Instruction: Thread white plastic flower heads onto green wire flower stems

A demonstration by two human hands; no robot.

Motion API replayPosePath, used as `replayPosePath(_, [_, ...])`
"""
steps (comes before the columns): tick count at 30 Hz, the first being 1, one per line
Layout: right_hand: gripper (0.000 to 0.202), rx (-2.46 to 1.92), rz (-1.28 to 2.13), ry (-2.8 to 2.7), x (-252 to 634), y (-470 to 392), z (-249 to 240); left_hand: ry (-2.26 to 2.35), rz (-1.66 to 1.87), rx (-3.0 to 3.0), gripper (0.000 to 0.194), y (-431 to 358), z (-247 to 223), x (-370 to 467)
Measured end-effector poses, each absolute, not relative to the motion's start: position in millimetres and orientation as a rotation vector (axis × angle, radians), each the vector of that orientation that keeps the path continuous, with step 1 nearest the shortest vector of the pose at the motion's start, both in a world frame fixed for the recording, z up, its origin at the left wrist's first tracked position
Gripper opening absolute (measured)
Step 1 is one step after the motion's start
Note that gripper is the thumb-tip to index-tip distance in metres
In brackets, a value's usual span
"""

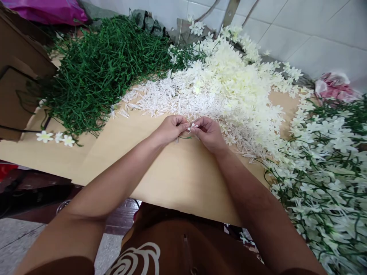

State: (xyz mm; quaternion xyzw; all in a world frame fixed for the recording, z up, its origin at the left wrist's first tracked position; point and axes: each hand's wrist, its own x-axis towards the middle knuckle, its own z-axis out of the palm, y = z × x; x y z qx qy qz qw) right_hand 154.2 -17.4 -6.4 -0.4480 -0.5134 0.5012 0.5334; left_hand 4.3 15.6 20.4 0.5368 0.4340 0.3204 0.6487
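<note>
The fingers of the left hand are pinched together, but what is between their tips is too small to tell. The fingers of the right hand are pinched on a little white flower. The flower is between the two hands, over the big brown board.

The flower looks thin, so a hard squeeze might bend its petals. It is tiny, so it might slip out if the pinch is too loose. A thin green stem curves just under the fingers and might catch on them. If an arm bumps the heaps, bits might mix or slide.

The board is flat and smooth, like stiff card. Past the hands is a spiky heap of thin white sticks, like tiny straws. It touches a fluffy heap of pale yellow petals, which look soft and thin. To the left is a tangled heap of green stems, all curly and wiry. Three star-shaped flowers with yellow middles lie near it. On the right, white flowers on green stems make a big, messy bunch. Behind it all are shiny, flat wall tiles.
</note>
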Motion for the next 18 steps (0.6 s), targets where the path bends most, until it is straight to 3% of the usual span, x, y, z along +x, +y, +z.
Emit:
replayPosePath(7, [0.044, -1.039, 1.210, -1.225, 152.9, -16.7, -6.7, 1.025, 0.674, 1.316, 0.016, 18.8, 17.4, 2.6])
replayPosePath(18, [0.046, -1.104, 1.215, -1.168, 154.9, -14.7, -2.2, 0.972, 0.639, 1.284, 0.023, 20.5, 20.8, 1.8])
